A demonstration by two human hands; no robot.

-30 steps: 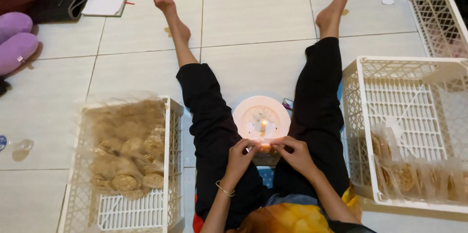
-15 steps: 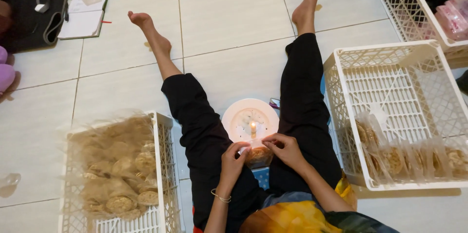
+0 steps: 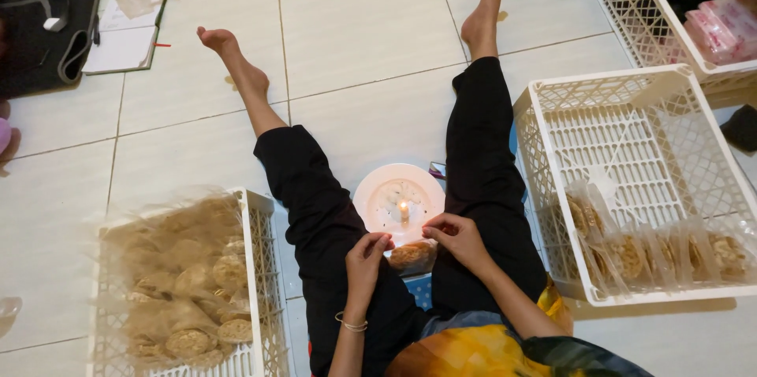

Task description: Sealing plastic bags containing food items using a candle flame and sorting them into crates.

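- Left hand (image 3: 364,255) and right hand (image 3: 456,237) sit close together, each pinching one top corner of a small clear bag (image 3: 412,255) of round snacks; the bag hangs between them over the lap, just short of the candle (image 3: 404,212).
- Judged risk: fingertips are very near the flame. A slip toward it could scorch a finger or melt a hole in the bag instead of a clean seal.
- Risk: if either pinch loosens, the bag could tip and spill its snacks onto the plate (image 3: 378,188) or the floor.
- The candle stands upright on the plate between the legs. A knee shift could knock it over against the trousers.
- Left crate (image 3: 256,266), full of loose snacks under thin plastic, stands just beside the left thigh; that film is a melt hazard if the flame tips that way.
- Right crate (image 3: 552,117) holds a row of filled bags along its near side; well clear of the flame, low concern.
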